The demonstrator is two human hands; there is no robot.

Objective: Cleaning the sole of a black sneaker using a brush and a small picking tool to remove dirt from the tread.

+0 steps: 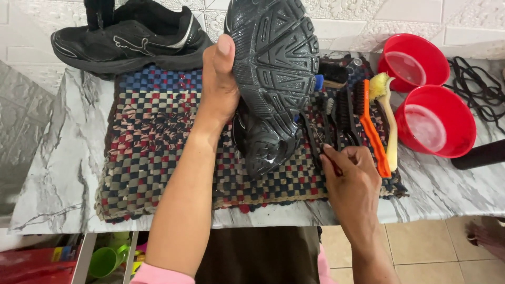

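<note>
My left hand grips a black sneaker turned sole-up, its heel resting on the checkered woven mat. The sole looks wet and shiny. My right hand rests on the handles of a row of black brushes lying on the mat's right side, fingers curled around one thin handle. Beside them lie an orange-handled brush and a cream-handled brush with yellow bristles. The second black sneaker stands upright at the back left.
Two red bowls holding cloudy water, one at the back and one nearer, stand at the right on the marble counter. Black shoelaces lie behind them. A dark cylinder lies at the right edge. Green cups sit below the counter.
</note>
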